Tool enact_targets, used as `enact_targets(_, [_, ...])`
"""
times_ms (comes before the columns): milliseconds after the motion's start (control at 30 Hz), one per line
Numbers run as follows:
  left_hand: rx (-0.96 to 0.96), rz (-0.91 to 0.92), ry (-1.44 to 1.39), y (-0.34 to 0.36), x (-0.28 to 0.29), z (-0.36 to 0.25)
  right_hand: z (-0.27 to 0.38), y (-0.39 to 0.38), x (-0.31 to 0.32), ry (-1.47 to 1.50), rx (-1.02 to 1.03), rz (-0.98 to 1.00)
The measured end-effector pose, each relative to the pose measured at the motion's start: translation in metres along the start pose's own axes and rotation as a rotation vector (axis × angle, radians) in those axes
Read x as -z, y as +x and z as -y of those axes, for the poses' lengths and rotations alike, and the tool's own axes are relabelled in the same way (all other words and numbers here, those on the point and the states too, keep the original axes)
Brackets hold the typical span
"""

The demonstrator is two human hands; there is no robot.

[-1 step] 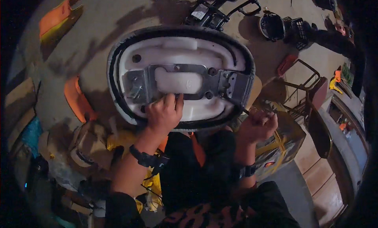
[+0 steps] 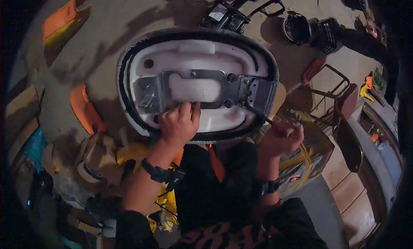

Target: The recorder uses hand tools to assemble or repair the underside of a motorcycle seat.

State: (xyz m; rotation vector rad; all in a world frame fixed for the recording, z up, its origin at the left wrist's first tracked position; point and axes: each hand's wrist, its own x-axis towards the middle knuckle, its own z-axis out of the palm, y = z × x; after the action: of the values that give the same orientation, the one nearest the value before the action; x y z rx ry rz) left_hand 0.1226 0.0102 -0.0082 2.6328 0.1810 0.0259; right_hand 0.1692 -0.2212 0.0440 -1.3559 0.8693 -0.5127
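An overturned padded seat (image 2: 198, 46) rests across my lap, its white plastic underside facing up inside a dark trimmed rim. A grey metal bracket plate (image 2: 163, 94) with a long rounded opening lies over its middle. My left hand (image 2: 178, 122) is closed, its curled fingers gripping the plate's near edge. On the right, my right hand (image 2: 282, 137) is closed around a thin dark rod-shaped tool (image 2: 258, 113). The tool's far end reaches the bolts at the bracket's right end piece (image 2: 262, 94). What its tip fits into is too small to tell.
A taped carton (image 2: 314, 150) stands beside my right arm, with a folding chair (image 2: 346, 107) beyond. Orange curved panels (image 2: 85, 109) stand at the left. Black metal parts (image 2: 228, 16) and a round black container (image 2: 297, 29) lie on the floor ahead.
My hands and the seat keep their places. At the upper right, the dark shape beside the round container looks slightly different.
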Motion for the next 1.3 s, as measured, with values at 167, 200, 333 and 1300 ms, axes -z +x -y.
enact_targets(167, [-0.037,-0.023,0.025,-0.002,-0.005,0.007,-0.001,-0.001,0.006,-0.379,0.244,0.336])
enact_targets(200, [-0.040,-0.016,0.026,-0.003,-0.004,0.007,0.003,0.003,0.009,-0.743,0.496,0.544])
enact_targets(333, [-0.043,-0.027,0.008,-0.001,-0.002,0.005,0.034,0.021,-0.003,-1.481,0.868,1.032])
enact_targets(1300, [0.013,-0.016,0.000,0.000,-0.003,0.001,0.007,0.003,-0.037,-1.668,0.865,1.318])
